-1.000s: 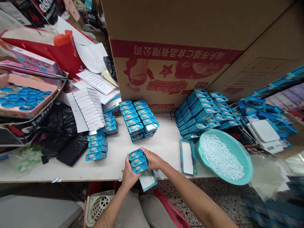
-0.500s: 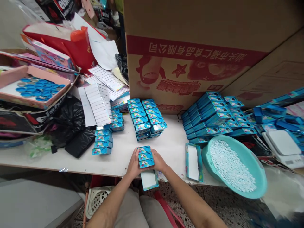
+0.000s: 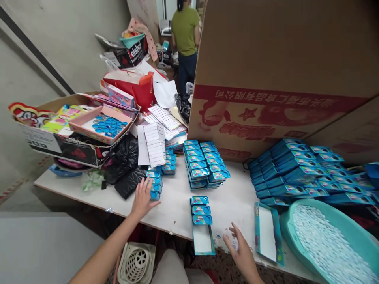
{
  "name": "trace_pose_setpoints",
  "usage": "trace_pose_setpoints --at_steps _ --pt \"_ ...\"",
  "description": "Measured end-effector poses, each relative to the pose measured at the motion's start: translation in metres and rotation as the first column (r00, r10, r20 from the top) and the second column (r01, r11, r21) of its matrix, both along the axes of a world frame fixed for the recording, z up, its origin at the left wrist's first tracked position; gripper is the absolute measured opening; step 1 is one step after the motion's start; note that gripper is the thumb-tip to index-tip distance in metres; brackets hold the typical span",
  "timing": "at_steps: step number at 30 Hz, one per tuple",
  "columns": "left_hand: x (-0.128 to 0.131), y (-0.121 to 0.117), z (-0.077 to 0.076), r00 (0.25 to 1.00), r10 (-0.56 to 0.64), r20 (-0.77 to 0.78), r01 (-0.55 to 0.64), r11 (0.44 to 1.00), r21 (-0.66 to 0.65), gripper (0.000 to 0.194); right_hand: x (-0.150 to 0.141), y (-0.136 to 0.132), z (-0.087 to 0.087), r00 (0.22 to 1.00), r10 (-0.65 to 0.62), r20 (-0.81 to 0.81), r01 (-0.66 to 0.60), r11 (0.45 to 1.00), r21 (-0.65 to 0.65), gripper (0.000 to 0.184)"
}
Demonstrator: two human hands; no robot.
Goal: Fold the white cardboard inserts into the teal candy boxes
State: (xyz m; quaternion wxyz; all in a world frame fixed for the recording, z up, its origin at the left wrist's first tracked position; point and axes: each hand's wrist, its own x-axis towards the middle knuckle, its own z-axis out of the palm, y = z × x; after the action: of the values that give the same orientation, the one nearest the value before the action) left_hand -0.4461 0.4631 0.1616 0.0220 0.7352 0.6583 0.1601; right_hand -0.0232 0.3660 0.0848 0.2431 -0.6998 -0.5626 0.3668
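Note:
My left hand (image 3: 142, 199) reaches out flat with fingers spread, its fingertips at the near end of a row of small blue tins (image 3: 154, 182) on the white table (image 3: 174, 209). My right hand (image 3: 241, 244) hovers open at the table's front edge, holding nothing. Between my hands lies a long blue tray (image 3: 202, 223) with three blue tins in its far half. A block of stacked blue tins (image 3: 204, 162) stands behind it.
A big cardboard box (image 3: 275, 75) walls off the back. Piled blue cartons (image 3: 293, 171) and a teal basin of white pellets (image 3: 328, 244) sit right, with an empty blue tray (image 3: 268, 232) beside. Boxes, papers and black bags crowd the left. A person in green (image 3: 184, 37) stands far behind.
Both hands have let go of the three tins, which now lie in the tray. My left hand moved left to the row of tins; my right drew back. The view lifted.

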Motion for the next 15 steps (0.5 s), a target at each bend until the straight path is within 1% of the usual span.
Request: trace_pose_setpoints --at_steps 2,4,5,8,10,13,15 --pt "-0.023 0.019 0.004 0.992 -0.102 -0.077 0.092 0.988 -0.122 0.096 0.001 -0.024 -0.003 0.997 -0.069 -0.019 0.069 0.997 -0.031 0.063" --pt "-0.032 0.027 0.004 0.971 -0.203 -0.130 0.169 0.958 -0.233 0.094 0.002 -0.045 -0.011 0.995 -0.082 -0.052 0.080 0.996 -0.042 0.063" --pt "-0.032 0.027 0.003 0.961 -0.231 -0.151 0.186 0.947 -0.261 0.091 0.002 -0.055 -0.016 0.995 -0.071 -0.068 0.068 0.997 -0.046 0.063" --pt "-0.032 0.017 0.000 0.948 -0.245 -0.203 0.192 0.949 -0.249 0.081 0.003 -0.076 -0.028 0.994 -0.063 -0.085 0.059 0.997 -0.049 0.059" --pt "-0.035 0.011 0.000 0.942 -0.261 -0.210 0.214 0.951 -0.223 0.075 0.002 -0.084 -0.029 0.993 -0.087 -0.078 0.084 0.996 -0.035 0.055" --pt "-0.043 0.016 0.002 0.925 -0.327 -0.191 0.289 0.936 -0.203 0.066 -0.004 -0.088 -0.020 0.990 -0.129 -0.060 0.131 0.991 0.033 0.049" --pt "-0.045 0.029 0.005 0.922 -0.345 -0.177 0.312 0.931 -0.191 0.068 -0.008 -0.085 -0.012 0.986 -0.165 -0.035 0.167 0.983 0.077 0.047"
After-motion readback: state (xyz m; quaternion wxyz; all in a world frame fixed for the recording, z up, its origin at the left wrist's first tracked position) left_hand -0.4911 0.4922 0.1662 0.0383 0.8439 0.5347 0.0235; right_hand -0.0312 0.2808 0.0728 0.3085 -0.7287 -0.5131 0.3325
